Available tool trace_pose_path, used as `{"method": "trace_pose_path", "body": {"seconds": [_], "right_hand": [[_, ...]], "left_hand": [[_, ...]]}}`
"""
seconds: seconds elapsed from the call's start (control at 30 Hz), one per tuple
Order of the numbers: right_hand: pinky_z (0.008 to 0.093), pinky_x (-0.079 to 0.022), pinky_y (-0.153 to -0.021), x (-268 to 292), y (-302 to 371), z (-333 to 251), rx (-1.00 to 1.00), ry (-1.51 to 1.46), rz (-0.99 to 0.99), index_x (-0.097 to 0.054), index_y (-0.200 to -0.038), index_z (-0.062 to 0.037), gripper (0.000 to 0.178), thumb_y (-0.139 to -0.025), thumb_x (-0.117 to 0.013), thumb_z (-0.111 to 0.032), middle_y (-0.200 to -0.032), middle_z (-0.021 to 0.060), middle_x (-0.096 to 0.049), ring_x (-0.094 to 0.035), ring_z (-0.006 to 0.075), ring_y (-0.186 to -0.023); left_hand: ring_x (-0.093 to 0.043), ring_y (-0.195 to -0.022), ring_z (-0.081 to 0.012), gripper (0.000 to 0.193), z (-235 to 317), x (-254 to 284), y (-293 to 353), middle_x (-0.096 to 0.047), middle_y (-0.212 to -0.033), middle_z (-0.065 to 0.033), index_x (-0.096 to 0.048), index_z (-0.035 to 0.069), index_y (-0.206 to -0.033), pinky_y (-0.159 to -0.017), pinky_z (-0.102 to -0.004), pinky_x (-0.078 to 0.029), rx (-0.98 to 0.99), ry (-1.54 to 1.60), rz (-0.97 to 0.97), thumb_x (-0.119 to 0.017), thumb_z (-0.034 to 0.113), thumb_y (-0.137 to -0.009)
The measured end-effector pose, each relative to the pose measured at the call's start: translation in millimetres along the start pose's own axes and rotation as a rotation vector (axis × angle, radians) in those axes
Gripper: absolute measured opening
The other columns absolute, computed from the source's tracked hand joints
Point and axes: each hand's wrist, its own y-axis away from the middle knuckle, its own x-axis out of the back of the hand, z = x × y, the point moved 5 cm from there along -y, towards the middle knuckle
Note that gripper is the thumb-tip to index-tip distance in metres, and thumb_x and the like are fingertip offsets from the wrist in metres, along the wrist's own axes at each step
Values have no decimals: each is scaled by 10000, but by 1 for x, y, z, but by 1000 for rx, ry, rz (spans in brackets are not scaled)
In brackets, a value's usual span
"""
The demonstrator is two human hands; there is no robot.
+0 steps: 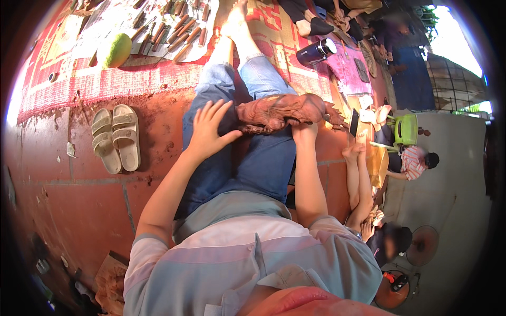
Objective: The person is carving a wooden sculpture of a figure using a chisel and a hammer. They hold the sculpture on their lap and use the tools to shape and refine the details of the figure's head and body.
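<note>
— Carving (279, 111): where, and which way?
— On the lap, long axis across the legs (242, 152), claw end beyond the right fingers.
— Left hand (208, 129)?
— Fingers spread, straight; thumb tip touches the carving's near end, palm flat on the jeans.
— Right hand (303, 129)?
— Beneath the carving, mostly hidden; its fingers seem clamped around it. Forearm straight up, elbow by the shirt (237, 253).

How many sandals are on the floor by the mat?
2: one sandal and a second sandal lie side by side on the red floor, left of the left hand. None seem hidden.
</note>
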Motion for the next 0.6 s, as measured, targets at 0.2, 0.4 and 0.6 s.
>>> {"method": "trace_pose_path", "body": {"seconds": [0.2, 0.4, 0.6], "right_hand": [[402, -444, -978, -36, 23, -29, 50, -309, -23, -506, -1237, -80, 355, -975, -461, -316, -1234, 89, -552, -528, 233, -1142], [483, -433, -982, -71, -2, -16, 90, -734, -663, -524, -1274, -87, 420, -962, -406, -342, -1160, 139, -598, -592, 310, -1007], [479, -454, -947, -80, -56, 32, -266, -655, -577, -513, -1267, -169, 469, -920, -519, -485, -1165, 131, -604, -601, 308, -983]], "left_hand": [[-386, -1324, -291, 1047, 56, -14, -71, -413, -1415, -143, -293, 86, -1455, -1086, -387, -317, -247, 606, -209, -879, 263, -605], [-451, -1256, -296, 1001, 67, -22, -59, -477, -1341, -143, -395, 57, -1366, -1061, -386, -347, -214, 542, -117, -905, 264, -531], [-440, -1228, -312, 1001, 75, -18, -24, -453, -1334, -143, -366, 61, -1382, -1026, -412, -363, -50, 252, 290, -893, 242, -551]]}}
